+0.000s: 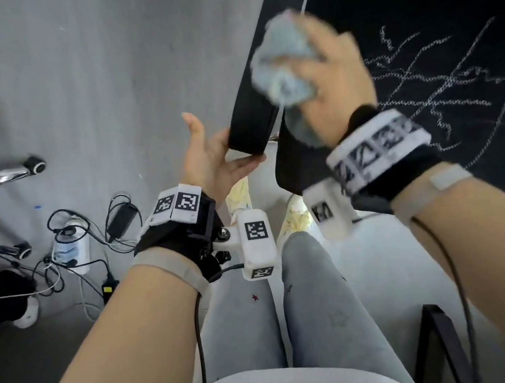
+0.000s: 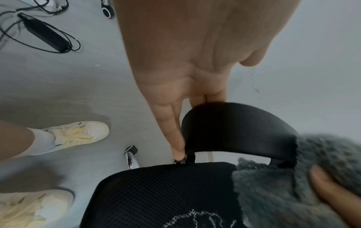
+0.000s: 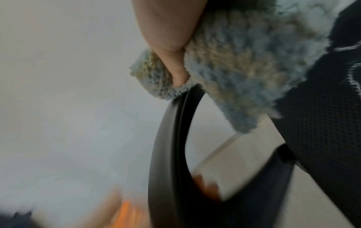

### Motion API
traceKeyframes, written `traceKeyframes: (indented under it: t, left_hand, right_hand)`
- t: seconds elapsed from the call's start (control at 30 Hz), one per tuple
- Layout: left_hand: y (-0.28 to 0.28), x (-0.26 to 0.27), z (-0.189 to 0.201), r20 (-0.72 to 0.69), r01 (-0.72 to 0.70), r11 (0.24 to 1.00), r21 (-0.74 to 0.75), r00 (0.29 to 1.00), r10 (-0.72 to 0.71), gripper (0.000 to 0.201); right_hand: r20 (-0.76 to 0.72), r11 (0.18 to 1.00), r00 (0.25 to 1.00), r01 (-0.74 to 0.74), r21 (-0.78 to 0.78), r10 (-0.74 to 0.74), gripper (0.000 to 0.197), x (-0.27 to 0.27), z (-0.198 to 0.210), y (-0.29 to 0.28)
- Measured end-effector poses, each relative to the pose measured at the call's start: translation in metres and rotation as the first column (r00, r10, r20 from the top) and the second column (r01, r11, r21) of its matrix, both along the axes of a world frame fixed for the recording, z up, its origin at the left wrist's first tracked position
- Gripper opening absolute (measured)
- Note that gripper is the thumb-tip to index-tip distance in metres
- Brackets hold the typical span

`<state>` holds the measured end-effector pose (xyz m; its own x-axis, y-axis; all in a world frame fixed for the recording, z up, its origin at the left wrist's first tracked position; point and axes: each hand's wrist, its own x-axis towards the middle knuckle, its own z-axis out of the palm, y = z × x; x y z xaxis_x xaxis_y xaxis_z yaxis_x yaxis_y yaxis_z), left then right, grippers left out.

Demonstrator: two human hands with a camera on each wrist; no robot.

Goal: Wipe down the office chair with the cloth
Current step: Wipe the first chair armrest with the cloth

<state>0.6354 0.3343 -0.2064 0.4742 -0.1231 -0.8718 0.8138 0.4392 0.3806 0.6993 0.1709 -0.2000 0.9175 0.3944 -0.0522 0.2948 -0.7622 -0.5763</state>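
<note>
The office chair has a black mesh seat (image 1: pixel 418 30) with white chalk-like scribbles and a black plastic armrest (image 1: pixel 253 124). My left hand (image 1: pixel 223 142) cups the near end of the armrest (image 2: pixel 234 128). Its fingers (image 2: pixel 171 131) lie straight along and under the armrest, with the thumb sticking up. My right hand (image 1: pixel 335 77) grips a bunched grey-blue fluffy cloth (image 1: pixel 283 62) and presses it onto the armrest's top, farther along. In the right wrist view the cloth (image 3: pixel 244 69) sits on the curved armrest (image 3: pixel 166 146) beside the seat (image 3: pixel 322 123). That hand is motion-blurred.
Another chair's chrome base with casters (image 1: pixel 1 176) stands at the left on the grey floor. A power strip (image 1: pixel 69 245), an adapter (image 1: pixel 119 220) and tangled cables lie near it. My shoes (image 2: pixel 78 134) are under the armrest. A black frame (image 1: pixel 437 344) is at the lower right.
</note>
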Motion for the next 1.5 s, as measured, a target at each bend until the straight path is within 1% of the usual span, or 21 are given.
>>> traceKeyframes:
  t: [0.07, 0.1, 0.2, 0.27, 0.3, 0.37, 0.43, 0.5, 0.57, 0.67, 0.77, 0.8, 0.87, 0.93, 0.97, 1.03, 1.1, 1.17, 1.3, 1.37, 1.5]
  left_hand:
    - [0.001, -0.002, 0.001, -0.009, -0.021, 0.999, -0.032, 1.000, 0.020, 0.093]
    - [0.000, -0.003, 0.002, -0.012, -0.030, 0.999, -0.045, 0.999, 0.030, 0.092]
    - [-0.004, -0.004, 0.003, -0.018, -0.053, 0.998, -0.025, 0.998, 0.052, 0.088]
    - [-0.004, -0.004, 0.003, -0.021, -0.065, 0.997, -0.044, 0.998, 0.064, 0.087]
    - [-0.003, -0.005, 0.003, -0.027, -0.048, 0.996, -0.070, 0.999, 0.047, 0.088]
    - [-0.001, -0.008, 0.001, -0.061, 0.060, 0.998, -0.037, 0.996, -0.062, 0.087]
    - [0.001, -0.011, 0.002, -0.095, 0.177, 0.981, 0.080, 0.981, -0.169, 0.081]
    - [0.001, -0.010, 0.003, -0.128, 0.258, 0.956, 0.140, 0.962, -0.241, 0.075]
    - [0.002, -0.006, 0.003, -0.174, 0.353, 0.921, 0.167, 0.930, -0.324, 0.075]
    - [-0.001, 0.008, 0.005, -0.165, 0.391, 0.886, 0.249, 0.919, -0.359, 0.063]
    - [-0.011, 0.032, 0.014, -0.061, 0.331, 0.897, 0.294, 0.943, -0.328, 0.039]
    - [-0.015, 0.040, 0.019, -0.027, 0.324, 0.902, 0.284, 0.943, -0.330, 0.030]
    - [-0.022, 0.053, 0.025, 0.038, 0.315, 0.905, 0.287, 0.940, -0.339, 0.017]
    - [-0.023, 0.059, 0.026, 0.075, 0.341, 0.868, 0.362, 0.917, -0.392, 0.018]
    - [-0.021, 0.060, 0.025, 0.069, 0.374, 0.837, 0.400, 0.898, -0.434, 0.018]
    - [-0.017, 0.059, 0.026, 0.033, 0.446, 0.801, 0.399, 0.866, -0.499, 0.014]
    - [-0.013, 0.056, 0.025, 0.008, 0.468, 0.827, 0.313, 0.869, -0.495, 0.021]
    - [-0.012, 0.055, 0.026, 0.012, 0.460, 0.856, 0.236, 0.880, -0.476, 0.033]
    - [-0.008, 0.052, 0.022, 0.013, 0.482, 0.847, 0.226, 0.868, -0.497, 0.036]
    - [-0.007, 0.052, 0.020, 0.018, 0.488, 0.843, 0.226, 0.863, -0.505, 0.036]
    - [-0.004, 0.055, 0.020, 0.016, 0.509, 0.840, 0.187, 0.853, -0.521, 0.037]
  right_hand:
    - [-0.067, 0.985, 0.983, 0.170, 0.008, -0.169, 0.033, 0.025, 0.004, -0.006]
    - [-0.074, 0.988, 0.985, 0.156, -0.020, -0.157, 0.033, 0.031, 0.003, -0.006]
    - [-0.030, 0.997, 0.998, -0.064, -0.043, 0.063, 0.049, 0.010, 0.003, 0.012]
    - [0.055, 0.961, 0.962, -0.263, -0.087, 0.268, 0.059, -0.023, 0.002, 0.019]
    - [0.028, 0.936, 0.939, -0.338, -0.097, 0.342, 0.054, -0.036, 0.003, 0.017]
    - [-0.073, 0.925, 0.924, -0.378, -0.046, 0.374, 0.046, -0.047, 0.006, 0.012]
    - [-0.177, 0.930, 0.913, -0.366, 0.041, 0.367, 0.042, -0.040, 0.007, 0.007]
    - [-0.258, 0.934, 0.911, -0.260, 0.244, 0.321, 0.034, -0.028, 0.013, 0.002]
    - [-0.289, 0.923, 0.942, -0.051, 0.381, 0.172, 0.029, -0.014, 0.019, -0.003]
    - [-0.304, 0.877, 0.942, 0.261, 0.403, -0.141, 0.030, 0.011, 0.024, -0.013]
    - [-0.351, 0.772, 0.868, 0.480, 0.417, -0.351, 0.006, 0.039, 0.027, -0.014]
    - [-0.359, 0.771, 0.863, 0.487, 0.410, -0.355, 0.011, 0.045, 0.029, -0.011]
    - [-0.374, 0.840, 0.894, 0.391, 0.377, -0.248, 0.019, 0.047, 0.026, 0.000]
    - [-0.451, 0.940, 0.886, 0.241, 0.241, -0.112, 0.008, 0.036, 0.025, 0.011]
    - [-0.471, 0.972, 0.878, 0.176, 0.153, -0.084, 0.010, 0.029, 0.024, 0.013]
    - [-0.462, 0.997, 0.884, 0.075, 0.006, -0.064, 0.024, 0.019, 0.023, 0.011]
    - [-0.428, 0.994, 0.903, -0.007, -0.105, -0.039, 0.028, 0.026, 0.030, 0.010]
    - [-0.411, 0.985, 0.906, 0.028, -0.169, -0.096, 0.031, 0.048, 0.029, 0.011]
    - [-0.392, 0.945, 0.861, 0.302, -0.121, -0.325, 0.030, 0.087, 0.017, 0.015]
    - [-0.392, 0.950, 0.866, 0.266, -0.163, -0.309, 0.032, 0.082, 0.016, 0.016]
    - [-0.411, 0.977, 0.904, 0.030, -0.211, -0.117, 0.031, 0.043, 0.022, 0.013]
